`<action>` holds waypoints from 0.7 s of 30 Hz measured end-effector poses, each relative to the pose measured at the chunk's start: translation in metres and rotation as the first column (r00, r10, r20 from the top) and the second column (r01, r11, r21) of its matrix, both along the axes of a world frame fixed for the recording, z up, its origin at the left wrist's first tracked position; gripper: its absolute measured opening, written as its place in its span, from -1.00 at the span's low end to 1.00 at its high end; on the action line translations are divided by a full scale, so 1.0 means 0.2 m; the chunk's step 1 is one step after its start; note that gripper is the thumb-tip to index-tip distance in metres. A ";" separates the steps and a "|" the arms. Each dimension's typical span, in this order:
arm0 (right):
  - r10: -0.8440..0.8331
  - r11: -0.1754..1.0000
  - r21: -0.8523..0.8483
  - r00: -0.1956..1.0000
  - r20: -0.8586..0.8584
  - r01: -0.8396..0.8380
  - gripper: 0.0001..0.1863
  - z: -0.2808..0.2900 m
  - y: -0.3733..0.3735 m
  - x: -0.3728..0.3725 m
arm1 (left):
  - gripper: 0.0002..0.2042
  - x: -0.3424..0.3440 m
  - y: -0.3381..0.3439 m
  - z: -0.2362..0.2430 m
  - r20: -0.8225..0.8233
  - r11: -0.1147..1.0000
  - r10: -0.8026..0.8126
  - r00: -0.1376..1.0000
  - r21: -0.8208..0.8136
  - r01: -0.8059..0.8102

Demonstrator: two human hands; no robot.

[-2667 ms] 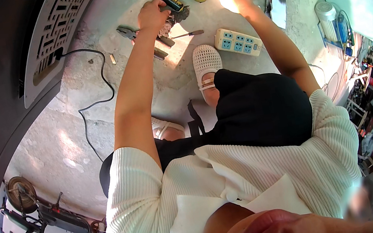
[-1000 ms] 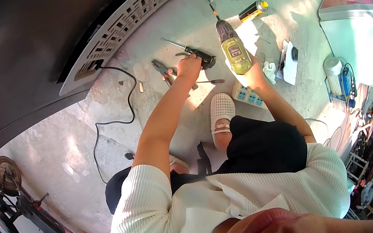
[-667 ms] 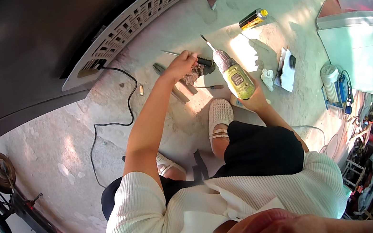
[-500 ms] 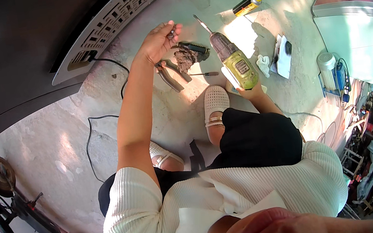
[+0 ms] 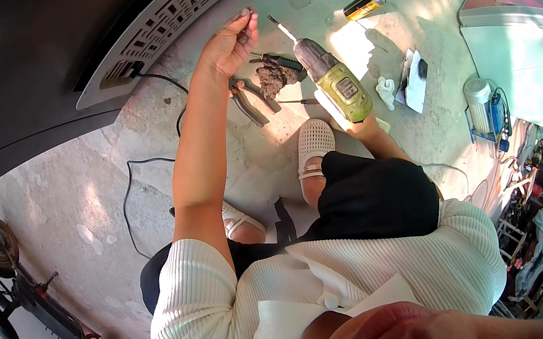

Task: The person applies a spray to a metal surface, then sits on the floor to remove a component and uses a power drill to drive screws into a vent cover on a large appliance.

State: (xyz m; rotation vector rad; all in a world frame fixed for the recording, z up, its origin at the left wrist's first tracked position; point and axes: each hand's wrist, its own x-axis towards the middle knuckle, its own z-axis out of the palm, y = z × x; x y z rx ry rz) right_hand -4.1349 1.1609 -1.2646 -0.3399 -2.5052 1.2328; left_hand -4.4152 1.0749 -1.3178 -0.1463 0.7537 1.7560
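Observation:
My right hand [image 5: 365, 129] grips a green and dark cordless drill [image 5: 344, 92] by its handle, fingers mostly hidden beneath it. The drill's long bit [image 5: 280, 28] points up and left, past my left hand's fingertips. My left hand [image 5: 233, 42] is raised near the slotted panel, thumb and fingers pinched together. A tiny dark bit shows at those fingertips, too small to name. Below the left hand, pliers [image 5: 252, 106] lie with spread handles beside a brown crumbly clump [image 5: 275, 79]. A black-handled tool [image 5: 282, 62] rests against the clump, and a thin screwdriver-like tool [image 5: 298, 102] lies closer to me.
A dark cabinet with a pale slotted panel [image 5: 159, 28] stands at upper left, its black cord [image 5: 132, 197] trailing over the floor. A yellow and black spray can [image 5: 365, 5] lies at the far right, near crumpled white material [image 5: 385, 92]. A blue-based motor unit [image 5: 484, 111] stands at right.
My left hand has moved slightly up and its fingers have closed into a tighter pinch. The drill has shifted a little up and left, its bit now closer to the left fingertips.

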 end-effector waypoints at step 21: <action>-0.235 0.909 -0.276 0.930 0.282 0.313 -0.75 0.02 -0.04 -0.10 | -0.87 0.02 -0.02 0.08 0.078 0.993 -0.114 0.991 0.025 0.112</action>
